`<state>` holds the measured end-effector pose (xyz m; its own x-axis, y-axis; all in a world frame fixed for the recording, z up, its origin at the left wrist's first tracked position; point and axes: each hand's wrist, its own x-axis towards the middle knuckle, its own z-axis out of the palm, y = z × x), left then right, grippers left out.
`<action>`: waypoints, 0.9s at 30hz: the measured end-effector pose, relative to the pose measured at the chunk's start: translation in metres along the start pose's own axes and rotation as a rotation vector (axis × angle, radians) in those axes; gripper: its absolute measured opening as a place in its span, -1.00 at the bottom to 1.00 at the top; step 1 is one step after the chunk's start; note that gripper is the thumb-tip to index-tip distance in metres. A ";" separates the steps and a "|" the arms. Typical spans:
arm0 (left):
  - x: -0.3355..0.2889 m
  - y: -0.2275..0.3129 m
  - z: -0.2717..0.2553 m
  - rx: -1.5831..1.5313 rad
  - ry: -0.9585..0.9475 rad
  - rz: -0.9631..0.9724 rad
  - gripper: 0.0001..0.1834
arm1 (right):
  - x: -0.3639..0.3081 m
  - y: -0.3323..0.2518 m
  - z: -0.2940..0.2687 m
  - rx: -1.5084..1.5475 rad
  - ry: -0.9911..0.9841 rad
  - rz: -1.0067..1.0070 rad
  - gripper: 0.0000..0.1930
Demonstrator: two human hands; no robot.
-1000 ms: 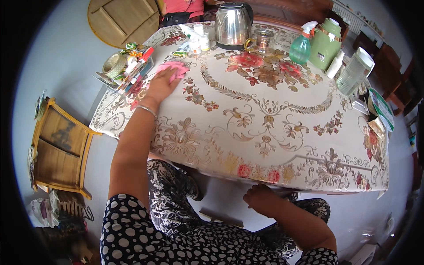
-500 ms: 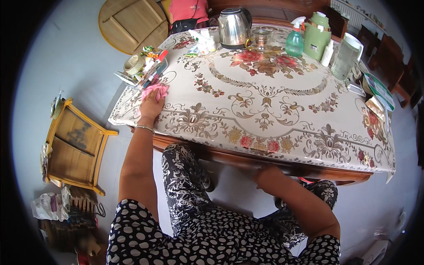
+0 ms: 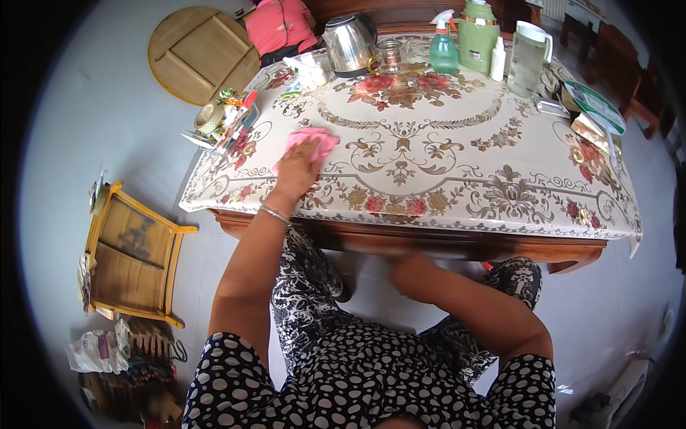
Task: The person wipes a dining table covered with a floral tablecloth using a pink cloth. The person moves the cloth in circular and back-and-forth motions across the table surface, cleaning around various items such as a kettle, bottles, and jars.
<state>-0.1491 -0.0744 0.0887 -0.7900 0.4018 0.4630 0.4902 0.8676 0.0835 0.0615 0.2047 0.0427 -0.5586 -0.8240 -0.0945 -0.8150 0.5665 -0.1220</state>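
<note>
A crumpled pink cloth [image 3: 314, 140] lies on the floral tablecloth [image 3: 421, 168], left of its middle. My left hand [image 3: 299, 170] presses down on the cloth, fingers over it, with a bracelet around the wrist. Below the table's front edge, over my lap, is my right hand [image 3: 416, 277]. It looks curled and touches nothing I can see, but its fingers are dark and blurred. At the table's left edge, a small holder [image 3: 239, 127] carries a roll of tape [image 3: 209, 119] and several small items.
Along the far side stand a steel kettle [image 3: 349, 46], a glass pot [image 3: 390, 56], a green spray bottle [image 3: 444, 48], a green flask [image 3: 477, 37] and a lidded pitcher [image 3: 527, 61]. A hand fan [image 3: 594, 107] lies at right. A wooden chair [image 3: 136, 250] stands at left; a person [image 3: 279, 27] is behind the table.
My left hand and the pink cloth have moved right, away from the holder at the table's left edge. The right hand stays below the table edge. The whole view has shifted slightly.
</note>
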 end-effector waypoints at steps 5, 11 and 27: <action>0.047 0.097 0.030 -0.007 -0.016 0.278 -0.46 | -0.001 -0.008 0.005 -0.070 -0.013 -0.024 -0.91; 0.081 0.245 0.045 -0.161 -0.112 0.460 -0.44 | 0.009 -0.002 0.025 0.012 -0.148 -0.083 -0.80; 0.115 0.183 0.058 -0.199 -0.107 0.392 -0.48 | 0.033 0.030 0.024 0.176 -0.339 0.153 -0.73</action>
<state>-0.1709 0.1475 0.1062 -0.5591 0.7258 0.4008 0.8129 0.5750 0.0926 0.0225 0.1947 0.0124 -0.5648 -0.6973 -0.4413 -0.6711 0.6993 -0.2461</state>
